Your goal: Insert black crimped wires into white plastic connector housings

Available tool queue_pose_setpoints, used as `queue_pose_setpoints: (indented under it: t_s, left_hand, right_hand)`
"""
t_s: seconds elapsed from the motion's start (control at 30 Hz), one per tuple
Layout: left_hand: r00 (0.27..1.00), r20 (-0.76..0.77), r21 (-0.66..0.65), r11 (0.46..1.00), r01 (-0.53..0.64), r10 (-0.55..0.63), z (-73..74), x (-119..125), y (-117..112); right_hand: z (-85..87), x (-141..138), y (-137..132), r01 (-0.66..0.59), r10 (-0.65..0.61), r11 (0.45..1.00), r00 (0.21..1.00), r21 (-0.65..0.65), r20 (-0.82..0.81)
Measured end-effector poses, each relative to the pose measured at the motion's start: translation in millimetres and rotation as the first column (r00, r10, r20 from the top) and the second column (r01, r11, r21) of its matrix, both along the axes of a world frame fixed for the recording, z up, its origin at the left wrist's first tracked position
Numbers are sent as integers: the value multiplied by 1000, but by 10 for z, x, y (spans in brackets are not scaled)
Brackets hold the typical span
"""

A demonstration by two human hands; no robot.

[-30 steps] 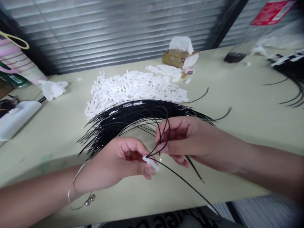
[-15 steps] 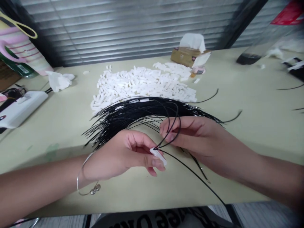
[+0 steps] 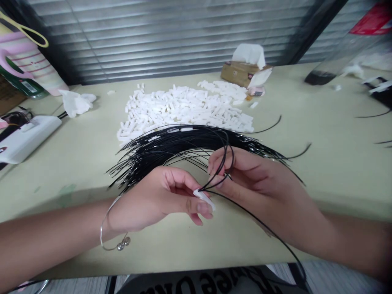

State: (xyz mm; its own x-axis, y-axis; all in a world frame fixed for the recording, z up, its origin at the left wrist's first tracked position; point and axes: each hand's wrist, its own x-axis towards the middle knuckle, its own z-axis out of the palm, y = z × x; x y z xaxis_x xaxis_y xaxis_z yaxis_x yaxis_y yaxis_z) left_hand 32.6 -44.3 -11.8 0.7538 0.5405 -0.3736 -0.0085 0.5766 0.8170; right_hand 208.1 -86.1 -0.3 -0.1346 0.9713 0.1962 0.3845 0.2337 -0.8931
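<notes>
My left hand (image 3: 156, 196) pinches a small white plastic connector (image 3: 203, 199) between thumb and fingertips. Thin black wires run out of the connector's end. My right hand (image 3: 248, 179) is just beside it, its fingertips holding a few of these wires in a loop. A large arched bundle of black wires (image 3: 180, 145) lies on the table behind both hands, and its strands pass under my right palm. A heap of small white connectors (image 3: 180, 107) lies beyond the bundle. A thin bracelet (image 3: 107, 226) circles my left wrist.
The pale green table (image 3: 61, 143) ends in a near edge below my hands. A tissue box (image 3: 245, 69), crumpled tissue (image 3: 76, 103), a white power strip (image 3: 29, 134) and a plastic bottle (image 3: 337, 53) stand around it. Slatted blinds fill the back.
My right hand has turned and closed in on the connector, lifting the wire loop. One long wire now trails down past that wrist. My left hand has stayed nearly still.
</notes>
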Motion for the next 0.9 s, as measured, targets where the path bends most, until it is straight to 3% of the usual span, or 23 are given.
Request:
queue_pose_setpoints:
  t_s: [0.3, 0.47, 0.9]
  left_hand:
    - [998, -58, 20, 1000, 15, -13, 37, 7, -13]
    - [997, -74, 40, 999, -17, 20, 52, 1, -22]
    - [995, -89, 60, 997, -41, 46, 14, 13, -53]
  right_hand:
    - [-32, -45, -14, 32, -41, 991, 997, 132, 62]
    - [-68, -58, -37, 38, -42, 995, 998, 97, 40]
    - [-60, -30, 30, -115, 115, 992, 993, -48, 1]
